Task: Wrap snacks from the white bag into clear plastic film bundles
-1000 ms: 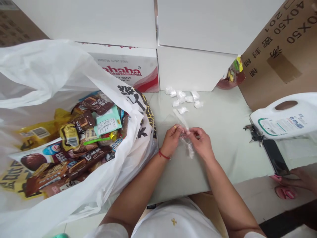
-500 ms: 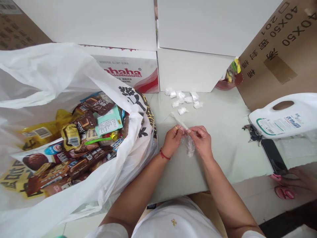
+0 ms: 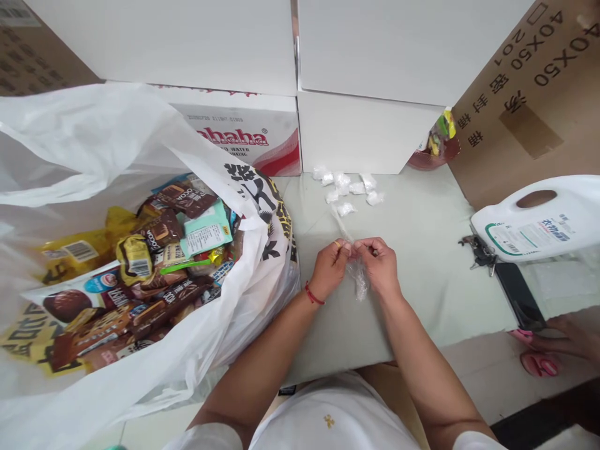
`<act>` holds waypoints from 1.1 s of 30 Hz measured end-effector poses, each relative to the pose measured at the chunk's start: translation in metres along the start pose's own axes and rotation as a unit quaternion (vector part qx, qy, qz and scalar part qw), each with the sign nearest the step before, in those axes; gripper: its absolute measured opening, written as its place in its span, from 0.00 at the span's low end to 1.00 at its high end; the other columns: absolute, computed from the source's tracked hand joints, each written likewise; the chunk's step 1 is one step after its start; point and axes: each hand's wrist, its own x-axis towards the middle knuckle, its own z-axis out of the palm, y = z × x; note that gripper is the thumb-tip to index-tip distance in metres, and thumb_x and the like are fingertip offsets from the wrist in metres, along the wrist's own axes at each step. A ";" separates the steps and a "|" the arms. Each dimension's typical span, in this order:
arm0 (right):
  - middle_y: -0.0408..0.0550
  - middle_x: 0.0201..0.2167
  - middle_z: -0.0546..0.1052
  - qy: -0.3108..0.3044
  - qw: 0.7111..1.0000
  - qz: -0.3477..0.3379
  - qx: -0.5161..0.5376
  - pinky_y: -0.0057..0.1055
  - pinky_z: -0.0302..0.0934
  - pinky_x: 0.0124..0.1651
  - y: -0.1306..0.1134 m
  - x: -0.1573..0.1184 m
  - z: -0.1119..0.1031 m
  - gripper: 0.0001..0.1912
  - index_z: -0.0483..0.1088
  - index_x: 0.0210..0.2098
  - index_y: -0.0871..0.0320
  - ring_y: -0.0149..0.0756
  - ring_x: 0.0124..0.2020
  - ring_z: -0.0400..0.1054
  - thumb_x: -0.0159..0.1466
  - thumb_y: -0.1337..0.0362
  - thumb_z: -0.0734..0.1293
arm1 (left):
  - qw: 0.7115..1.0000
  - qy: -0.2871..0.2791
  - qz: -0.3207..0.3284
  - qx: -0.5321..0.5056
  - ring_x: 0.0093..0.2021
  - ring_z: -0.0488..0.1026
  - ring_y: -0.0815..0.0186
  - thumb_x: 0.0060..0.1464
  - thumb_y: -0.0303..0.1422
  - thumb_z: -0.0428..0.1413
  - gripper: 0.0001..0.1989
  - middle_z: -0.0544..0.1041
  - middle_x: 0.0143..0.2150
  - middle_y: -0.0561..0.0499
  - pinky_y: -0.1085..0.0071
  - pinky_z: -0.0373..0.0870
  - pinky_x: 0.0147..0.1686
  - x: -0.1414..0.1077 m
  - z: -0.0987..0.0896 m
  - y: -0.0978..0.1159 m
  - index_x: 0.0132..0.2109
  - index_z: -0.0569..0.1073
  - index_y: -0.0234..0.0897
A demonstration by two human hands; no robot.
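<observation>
Above the table's near part, my left hand [image 3: 330,267] and my right hand [image 3: 379,265] pinch a clear crinkled plastic bag [image 3: 359,281] between thumbs and fingertips. The hands are close together, and the bag's narrow twisted end points away from me while its loose part hangs toward me. What the bag holds, if anything, I cannot make out. Beyond my hands lies a cluster of several small white plastic bundles [image 3: 345,209] on the pale green table cover [image 3: 422,250].
To the left stands a large white plastic bag [image 3: 234,294] full of wrapped snacks [image 3: 159,231]. White boxes [image 3: 365,131] line the back. A white jug [image 3: 539,219], keys [image 3: 479,251] and a black phone [image 3: 519,295] lie at the right, near another person's hand [image 3: 569,337].
The bag's twisted end has swung slightly to the right. My fingertips have drawn closer together on it, with the right hand shifting a little left.
</observation>
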 end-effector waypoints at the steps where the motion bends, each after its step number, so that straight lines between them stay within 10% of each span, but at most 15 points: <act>1: 0.43 0.30 0.73 0.003 0.999 0.015 0.028 0.31 0.58 0.37 0.001 0.001 0.001 0.12 0.78 0.31 0.55 0.32 0.29 0.61 0.60 0.52 0.72 | 1.000 0.000 -0.004 -0.007 0.37 0.77 0.62 0.62 0.53 0.55 0.22 0.77 0.33 0.49 0.63 0.78 0.42 0.000 0.000 -0.001 0.34 0.71 0.38; 13: 0.39 0.26 0.67 0.057 0.980 0.122 0.144 0.28 0.56 0.32 0.002 0.008 -0.015 0.17 0.73 0.28 0.55 0.30 0.29 0.56 0.54 0.50 0.76 | 0.984 0.176 -0.003 -0.014 0.21 0.60 0.72 0.66 0.48 0.54 0.21 0.62 0.22 0.59 0.74 0.59 0.22 0.005 -0.008 0.001 0.30 0.61 0.41; 23: 0.38 0.21 0.62 -0.056 0.996 0.019 -0.064 0.30 0.50 0.30 -0.019 -0.006 0.004 0.23 0.68 0.26 0.55 0.31 0.26 0.54 0.65 0.43 0.67 | 0.967 0.141 0.065 0.203 0.25 0.61 0.68 0.70 0.42 0.46 0.15 0.63 0.24 0.58 0.71 0.55 0.29 -0.009 -0.002 0.006 0.35 0.64 0.41; 33: 0.36 0.21 0.57 0.009 0.992 0.090 0.090 0.29 0.45 0.26 -0.006 0.004 -0.012 0.18 0.68 0.26 0.55 0.28 0.24 0.46 0.58 0.48 0.72 | 0.971 0.142 0.018 0.191 0.22 0.60 0.69 0.69 0.41 0.46 0.16 0.61 0.21 0.58 0.72 0.54 0.26 0.005 -0.012 0.001 0.32 0.63 0.40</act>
